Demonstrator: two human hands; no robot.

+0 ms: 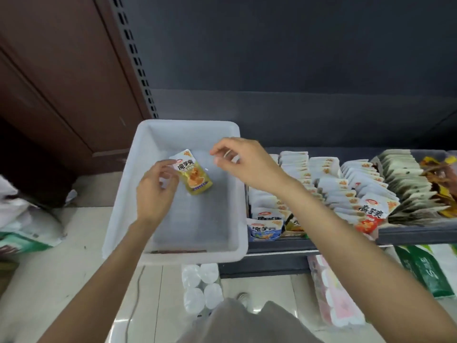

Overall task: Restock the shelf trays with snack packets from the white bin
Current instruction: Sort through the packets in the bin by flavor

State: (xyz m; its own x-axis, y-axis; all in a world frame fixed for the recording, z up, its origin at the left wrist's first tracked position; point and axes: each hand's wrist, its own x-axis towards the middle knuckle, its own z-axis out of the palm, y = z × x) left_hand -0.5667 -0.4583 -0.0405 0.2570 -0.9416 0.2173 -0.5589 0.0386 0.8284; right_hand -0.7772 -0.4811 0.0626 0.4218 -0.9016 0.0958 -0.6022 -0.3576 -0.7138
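1. Head view: a single yellow snack packet (194, 172) lies inside the white bin (190, 253), tilted, near the bin's far left part. The left hand (154, 191) grips the packet's left edge between curled fingers and thumb.
2. The right hand (243, 163) hangs above the bin's right side, apart from the packet. Its fingers are curled inward with the thumb near the fingertips; whether they pinch something small and pale cannot be told from the blur.
3. Both bare forearms reach in from the bottom of the frame, the left straight over the bin's near wall, the right crossing over the shelf tray (415, 235).
4. The tray sits just right of the bin and holds rows of white packets (331, 184) standing on edge; darker packets (410, 184) fill its right part, cut off by the frame edge.
5. Print on most packets is too blurred to read.
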